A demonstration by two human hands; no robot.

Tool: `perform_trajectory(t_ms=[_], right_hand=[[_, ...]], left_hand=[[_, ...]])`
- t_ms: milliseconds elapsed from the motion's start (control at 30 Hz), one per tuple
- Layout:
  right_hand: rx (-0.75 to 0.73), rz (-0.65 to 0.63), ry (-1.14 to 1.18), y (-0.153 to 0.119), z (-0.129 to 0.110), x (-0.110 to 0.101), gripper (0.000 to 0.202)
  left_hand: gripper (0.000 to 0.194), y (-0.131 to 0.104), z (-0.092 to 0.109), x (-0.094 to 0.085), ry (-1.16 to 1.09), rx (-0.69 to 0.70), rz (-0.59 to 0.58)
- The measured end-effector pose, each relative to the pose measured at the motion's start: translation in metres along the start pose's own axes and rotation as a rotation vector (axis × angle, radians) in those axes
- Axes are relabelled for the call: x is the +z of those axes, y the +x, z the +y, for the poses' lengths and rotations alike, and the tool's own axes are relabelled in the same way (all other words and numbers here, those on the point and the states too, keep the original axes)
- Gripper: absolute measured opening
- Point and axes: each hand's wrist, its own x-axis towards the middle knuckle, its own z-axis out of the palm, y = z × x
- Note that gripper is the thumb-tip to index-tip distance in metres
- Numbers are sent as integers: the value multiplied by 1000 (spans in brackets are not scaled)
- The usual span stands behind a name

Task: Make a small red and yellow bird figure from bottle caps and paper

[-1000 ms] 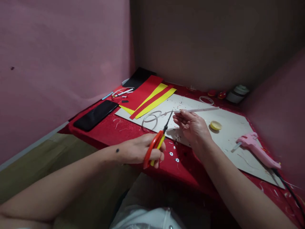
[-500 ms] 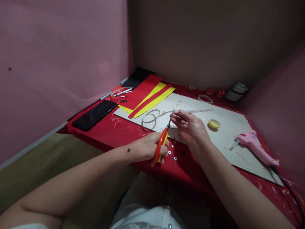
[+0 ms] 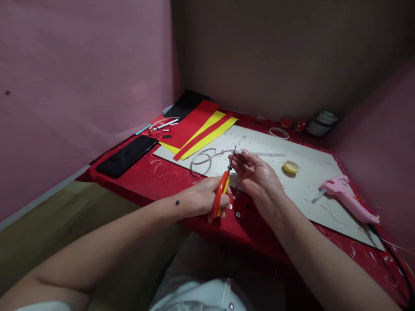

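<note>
Scissors (image 3: 221,196) lined up with a white strip (image 3: 267,154), mid-frame

So from my end of the head cam feed: my left hand (image 3: 204,201), just below centre, is wrapped round the red-orange and yellow handles, blades pointing up the frame. My right hand (image 3: 259,176), right of centre, has the strip pinched between thumb and fingers. The blades cross the strip's line beside those fingertips; can't tell if they touch it. A loose curl (image 3: 204,156) of similar stuff sits left of the blades.

Writing-wise, the jar (image 3: 322,124) at upper right has a dark band, but it's too dim for me to read. The phone (image 3: 127,156), left of centre, shows me just a dark face, and the pink glue gun (image 3: 350,198) at right is too small for any lettering.

Yellow cup (image 3: 291,167) is on the pale board (image 3: 311,194), between my right hand and the glue gun. Red cloth (image 3: 162,183) covers the bench.
</note>
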Motion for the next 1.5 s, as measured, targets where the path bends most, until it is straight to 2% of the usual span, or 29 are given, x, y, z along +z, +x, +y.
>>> perform_trajectory(t_ms=[567, 800, 933, 1067, 1200, 1333, 1500], right_hand=[[8, -23, 41, -1, 3, -1, 13], [8, -23, 53, 1, 3, -2, 14], [-18, -21, 9, 2, 2, -3, 12], [-19, -47, -3, 2, 2, -4, 8], [-21, -87, 9, 1, 3, -5, 10], [-41, -85, -5, 2, 1, -6, 9], [-97, -80, -13, 4, -5, -8, 9]], left_hand=[[5, 0, 1, -4, 106, 82, -15], [17, -3, 4, -1, -12, 38, 7], [19, -2, 3, -9, -61, 49, -33], [4, -1, 2, -16, -270, 64, -73], [16, 1, 0, -21, -502, 106, -132], [15, 10, 2, -37, -538, 120, -47], [9, 34, 12, -57, -556, 80, 9]])
